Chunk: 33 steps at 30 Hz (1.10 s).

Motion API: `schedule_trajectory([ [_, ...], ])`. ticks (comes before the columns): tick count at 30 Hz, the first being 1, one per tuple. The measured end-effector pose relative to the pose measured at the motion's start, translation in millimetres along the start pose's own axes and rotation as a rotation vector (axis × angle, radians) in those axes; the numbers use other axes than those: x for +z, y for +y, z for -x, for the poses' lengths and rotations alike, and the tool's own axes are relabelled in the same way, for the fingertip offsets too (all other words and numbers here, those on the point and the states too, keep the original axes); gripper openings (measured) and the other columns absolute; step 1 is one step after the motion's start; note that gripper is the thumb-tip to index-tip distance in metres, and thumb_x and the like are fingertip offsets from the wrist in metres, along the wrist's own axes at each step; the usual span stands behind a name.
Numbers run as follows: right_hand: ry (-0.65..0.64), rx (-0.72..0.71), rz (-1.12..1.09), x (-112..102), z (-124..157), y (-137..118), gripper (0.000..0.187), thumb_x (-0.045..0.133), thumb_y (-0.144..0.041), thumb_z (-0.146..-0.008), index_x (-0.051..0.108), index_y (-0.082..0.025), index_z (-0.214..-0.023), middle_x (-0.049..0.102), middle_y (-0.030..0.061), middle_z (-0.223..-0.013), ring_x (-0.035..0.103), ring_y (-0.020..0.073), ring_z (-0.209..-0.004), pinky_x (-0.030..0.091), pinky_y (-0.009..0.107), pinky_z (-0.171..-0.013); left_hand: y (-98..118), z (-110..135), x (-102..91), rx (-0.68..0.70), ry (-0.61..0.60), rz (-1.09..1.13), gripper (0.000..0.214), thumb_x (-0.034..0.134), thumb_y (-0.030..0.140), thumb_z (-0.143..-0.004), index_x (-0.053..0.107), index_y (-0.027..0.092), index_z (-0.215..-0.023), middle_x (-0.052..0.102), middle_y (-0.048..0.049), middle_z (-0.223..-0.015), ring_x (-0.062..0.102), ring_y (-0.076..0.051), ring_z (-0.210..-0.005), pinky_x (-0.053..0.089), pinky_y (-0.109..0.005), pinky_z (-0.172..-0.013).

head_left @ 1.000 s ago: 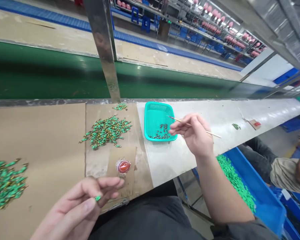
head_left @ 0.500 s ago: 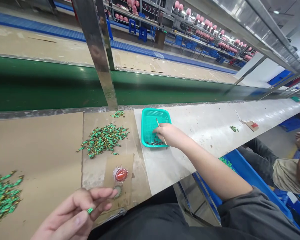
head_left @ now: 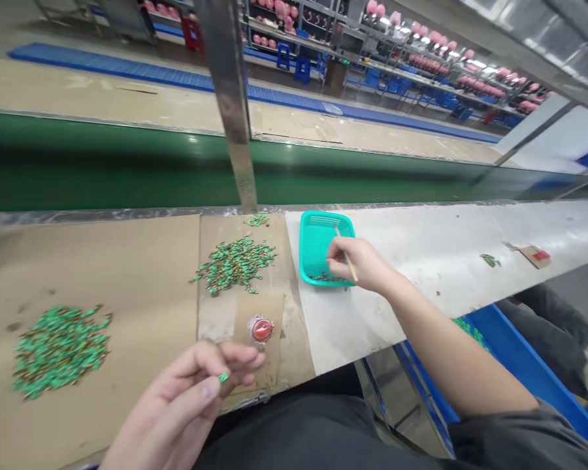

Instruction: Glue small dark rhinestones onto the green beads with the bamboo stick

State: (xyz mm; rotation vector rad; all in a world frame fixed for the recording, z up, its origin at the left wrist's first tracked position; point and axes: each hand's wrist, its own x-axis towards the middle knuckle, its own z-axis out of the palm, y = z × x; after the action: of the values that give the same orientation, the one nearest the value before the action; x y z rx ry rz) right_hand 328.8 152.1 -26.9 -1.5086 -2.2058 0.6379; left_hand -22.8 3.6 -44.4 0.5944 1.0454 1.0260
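My left hand [head_left: 183,401] is closed in a pinch at the lower middle, with a small green piece [head_left: 223,377] between thumb and fingers. Over the teal plastic basket [head_left: 304,251], my right hand [head_left: 367,264] is closed around a thin wooden stick [head_left: 353,269] with a dark reddish tip. The fingertips of that hand curl together above the basket; whether they also pinch something small cannot be made out. Tiny dark pieces [head_left: 318,277] lie along the basket's near side. Just beyond my left hand, a round red pad [head_left: 261,329] sits on a cardboard piece.
Piles of small green-and-brown pieces lie on the cardboard: a left pile [head_left: 61,349], a middle pile [head_left: 238,262] and a little one [head_left: 257,220]. A metal post [head_left: 242,170] rises behind them, before a green belt [head_left: 127,173]. A blue bin [head_left: 514,352] stands below right.
The view has swung left, so everything sits further right in the picture. My right fingers have drawn closer together over the basket. The left hand keeps its pinch on the green piece.
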Motion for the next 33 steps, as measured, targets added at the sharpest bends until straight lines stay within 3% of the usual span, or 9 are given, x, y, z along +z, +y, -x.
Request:
schedule_trajectory([
  [3,0.157,-0.082,-0.247,4,25,-21,0.018,0.075,-0.022,-0.102,0.068,-0.024,-0.086,0.078,0.0009,-0.084,0.075,0.0199,-0.079,0.062,0.033,-0.073,8,6,14.1,0.010,-0.067,0.019,0.028,0.103,0.046,-0.093,0.087,0.027,-0.079,0.093,-0.0062,-0.107,0.086,-0.032,-0.114,0.070,-0.035,-0.097],
  [6,0.241,-0.155,-0.433,13,47,-47,0.007,0.077,-0.021,-0.102,0.078,-0.024,-0.096,0.085,0.0025,-0.091,0.080,0.0202,-0.082,0.065,0.034,-0.074,10,6,17.3,0.026,-0.156,0.025,0.022,0.099,0.041,-0.098,0.088,0.027,-0.085,0.093,-0.0078,-0.113,0.085,-0.030,-0.116,0.068,-0.034,-0.098],
  [11,0.200,-0.276,-0.621,29,67,-85,0.009,0.087,-0.019,-0.106,0.092,-0.025,-0.103,0.093,0.0040,-0.095,0.089,0.0202,-0.085,0.072,0.031,-0.075,10,5,17.4,0.049,-0.265,0.038,0.018,0.099,0.039,-0.101,0.090,0.027,-0.091,0.094,-0.0075,-0.117,0.085,-0.026,-0.109,0.069,-0.031,-0.098],
  [16,0.128,-0.195,-0.885,39,83,-107,0.006,0.098,-0.020,-0.103,0.092,-0.023,-0.103,0.095,0.0063,-0.094,0.091,0.0200,-0.080,0.074,0.027,-0.071,13,12,24.7,0.076,-0.263,0.032,0.022,0.102,0.046,-0.100,0.095,0.027,-0.092,0.093,-0.0040,-0.105,0.082,-0.016,-0.086,0.067,-0.021,-0.083],
  [20,0.145,-0.218,-0.900,41,90,-122,0.015,0.104,-0.022,-0.100,0.089,-0.023,-0.098,0.092,0.0039,-0.088,0.088,0.0184,-0.075,0.072,0.026,-0.068,15,16,28.1,0.072,-0.275,-0.016,0.023,0.102,0.049,-0.100,0.097,0.028,-0.094,0.092,-0.0019,-0.097,0.080,-0.012,-0.079,0.065,-0.016,-0.080],
  [26,0.123,-0.282,-0.861,43,94,-132,0.006,0.086,-0.018,-0.114,0.088,-0.023,-0.116,0.092,0.0053,-0.097,0.091,0.0206,-0.084,0.077,0.032,-0.077,16,20,29.0,0.085,-0.295,-0.044,0.022,0.100,0.051,-0.102,0.097,0.030,-0.094,0.090,-0.0010,-0.093,0.079,-0.011,-0.080,0.066,-0.015,-0.083],
  [33,0.209,-0.409,-0.703,46,90,-133,0.006,0.085,-0.016,-0.115,0.084,-0.022,-0.114,0.091,0.0054,-0.099,0.089,0.0201,-0.093,0.076,0.032,-0.088,17,25,33.3,0.055,-0.259,-0.054,0.026,0.104,0.053,-0.098,0.096,0.029,-0.089,0.088,-0.0013,-0.086,0.078,-0.011,-0.075,0.064,-0.012,-0.074],
])
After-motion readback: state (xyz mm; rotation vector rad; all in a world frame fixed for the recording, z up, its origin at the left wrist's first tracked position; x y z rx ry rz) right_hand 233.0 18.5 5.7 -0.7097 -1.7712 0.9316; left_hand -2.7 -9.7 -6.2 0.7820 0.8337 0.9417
